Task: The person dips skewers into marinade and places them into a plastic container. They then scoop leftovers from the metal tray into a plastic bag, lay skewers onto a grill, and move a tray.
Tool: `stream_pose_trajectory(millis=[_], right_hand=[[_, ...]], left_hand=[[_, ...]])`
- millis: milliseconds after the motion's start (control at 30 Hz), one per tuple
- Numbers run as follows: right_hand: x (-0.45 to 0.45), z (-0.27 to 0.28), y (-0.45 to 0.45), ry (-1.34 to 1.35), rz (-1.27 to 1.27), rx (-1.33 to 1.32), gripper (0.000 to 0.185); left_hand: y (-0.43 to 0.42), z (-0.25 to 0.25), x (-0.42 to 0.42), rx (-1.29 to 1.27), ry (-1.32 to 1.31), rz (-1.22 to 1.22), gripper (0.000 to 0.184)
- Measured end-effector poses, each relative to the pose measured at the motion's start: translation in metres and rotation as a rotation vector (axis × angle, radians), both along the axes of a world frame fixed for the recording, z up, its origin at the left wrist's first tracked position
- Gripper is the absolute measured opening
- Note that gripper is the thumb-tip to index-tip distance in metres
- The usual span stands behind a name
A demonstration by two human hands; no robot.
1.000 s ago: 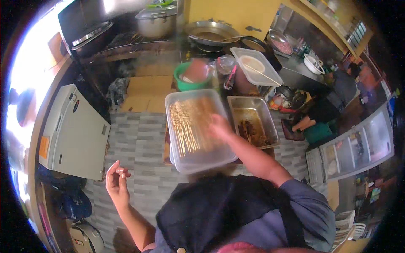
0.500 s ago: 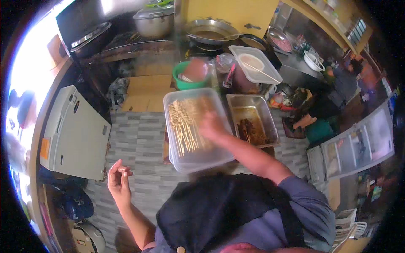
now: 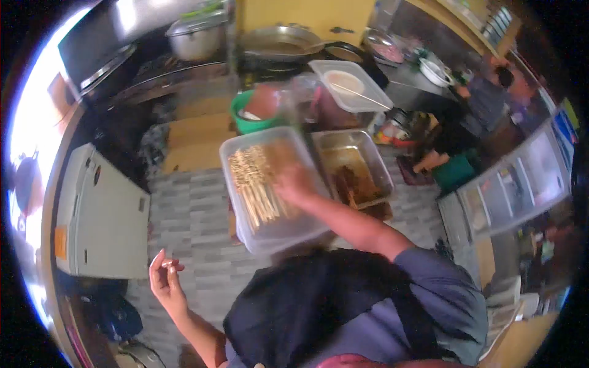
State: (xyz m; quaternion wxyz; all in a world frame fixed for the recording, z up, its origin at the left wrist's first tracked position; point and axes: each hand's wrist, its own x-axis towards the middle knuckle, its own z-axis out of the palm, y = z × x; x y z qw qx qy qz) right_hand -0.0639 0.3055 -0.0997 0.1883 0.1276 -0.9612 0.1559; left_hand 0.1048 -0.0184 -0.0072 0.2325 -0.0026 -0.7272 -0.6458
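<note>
Grey floor (image 3: 205,245) shows behind my left grip (image 3: 167,282), loosely curled, seemingly empty. Skewers (image 3: 254,190) lie lined up in the tub (image 3: 270,240), that side looking done; my right grip (image 3: 293,183) blurs beside them, hold unclear; what's left I can't tell.

The person's right arm (image 3: 362,227) stretches forward and inward, across the body, bare below a short, blue-grey cloth sleeve (image 3: 438,279). Its bare right hand (image 3: 294,184) points downward, so blurred I can't make out how the fingers are set. Out to the other side, the bare left forearm (image 3: 201,333) slants up and outward; the left hand (image 3: 165,279) hangs in the air, fingers loosely bent.
</note>
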Motion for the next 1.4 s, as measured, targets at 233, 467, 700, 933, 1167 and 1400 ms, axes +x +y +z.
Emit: stream_pose_trajectory(millis=[233, 467, 700, 933, 1167, 1400], right_hand=[[0.062, 0.055, 0.030, 0.262, 0.102, -0.231, 0.012], [0.107, 0.017, 0.166, 0.288, -0.236, -0.206, 0.008], [0.136, -0.037, 0.231, -0.878, -0.357, -0.521, 0.035], [0.125, -0.080, 0.232, -1.494, -0.147, -2.015, 0.030], [0.116, -0.069, 0.252, -1.668, -0.040, -1.738, 0.023], [0.094, -0.048, 0.286, -0.462, 0.263, -0.598, 0.017]], left_hand=[[0.001, -0.012, -0.023, -0.039, -0.017, -0.043, 0.031], [0.052, -0.003, -0.053, -0.073, 0.018, -0.122, 0.031], [0.143, 0.011, -0.046, -0.073, 0.052, -0.150, 0.030], [0.284, 0.021, -0.046, -0.128, -0.047, -0.282, 0.026], [0.355, 0.022, -0.043, -0.179, -0.161, -0.394, 0.026], [0.327, 0.035, -0.049, -0.296, -0.068, -0.193, 0.026]])
